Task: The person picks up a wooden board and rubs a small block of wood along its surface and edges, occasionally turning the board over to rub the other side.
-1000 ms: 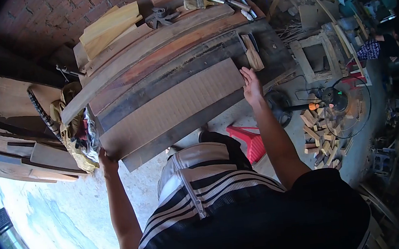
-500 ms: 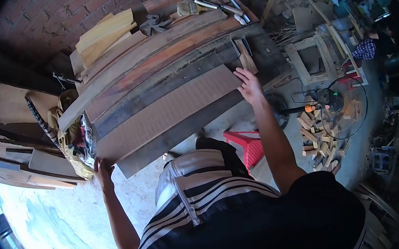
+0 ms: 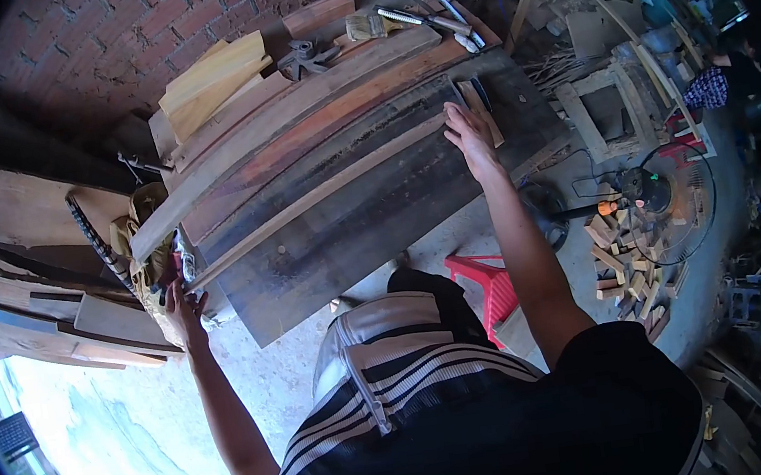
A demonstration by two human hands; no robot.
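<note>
A long wooden board (image 3: 322, 190) stands on its narrow edge across the dark tabletop (image 3: 343, 242), so only its thin, light edge shows. My left hand (image 3: 182, 311) grips its left end, just past the table's side. At the other end, the fingers of my right hand (image 3: 471, 141) close on the board's tip. Behind it lie a reddish-brown plank (image 3: 311, 133) and a curved greyish plank (image 3: 290, 120). Just beyond my right fingers sits a small wooden block with a dark metal side (image 3: 479, 110), perhaps a hand plane.
A paintbrush (image 3: 371, 25), a metal clamp-like part (image 3: 305, 58) and yellowish offcuts (image 3: 212, 85) lie at the back. A red stool (image 3: 487, 291) stands under the near edge. Wood blocks (image 3: 629, 269) and a fan (image 3: 646, 191) are at right. Another person (image 3: 714, 87) sits far right.
The board has turned from lying with its broad face up to standing on edge, uncovering the near tabletop. Both hands stay at its ends. The view has shifted slightly.
</note>
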